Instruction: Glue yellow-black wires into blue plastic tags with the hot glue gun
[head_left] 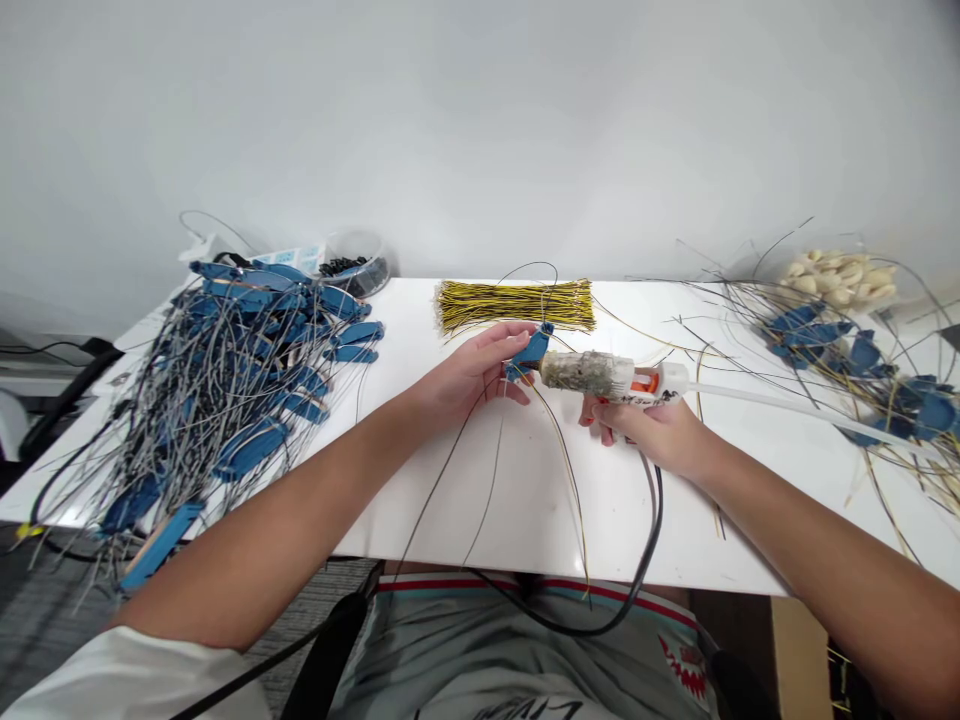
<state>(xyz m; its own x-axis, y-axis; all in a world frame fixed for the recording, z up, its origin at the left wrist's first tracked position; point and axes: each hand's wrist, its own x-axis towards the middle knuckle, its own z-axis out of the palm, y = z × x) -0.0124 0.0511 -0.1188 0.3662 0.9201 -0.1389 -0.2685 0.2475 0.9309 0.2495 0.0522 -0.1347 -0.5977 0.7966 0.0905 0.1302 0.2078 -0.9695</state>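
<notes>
Near the middle of the table, my left hand [499, 360] pinches a small blue part [534, 346] between thumb and fingers. Thin dark wires and a yellow-and-black wire pair [564, 450] trail from it toward the table's front edge. My right hand [645, 425] grips a hot glue gun [581, 372], its nozzle pointing left at the blue part. Whether the tip touches the part cannot be made out. A long white glue stick [780, 400] sticks out of the gun's back end, and a black cord hangs below it.
On the left lies a heap of blue parts with grey wires [247, 360]. Behind it stands a round clear container [356, 265] of black pieces. A bundle of yellow-and-black wires [517, 305] lies behind my hands. More wired blue parts [862, 355] and cream-coloured pieces [836, 278] are at right.
</notes>
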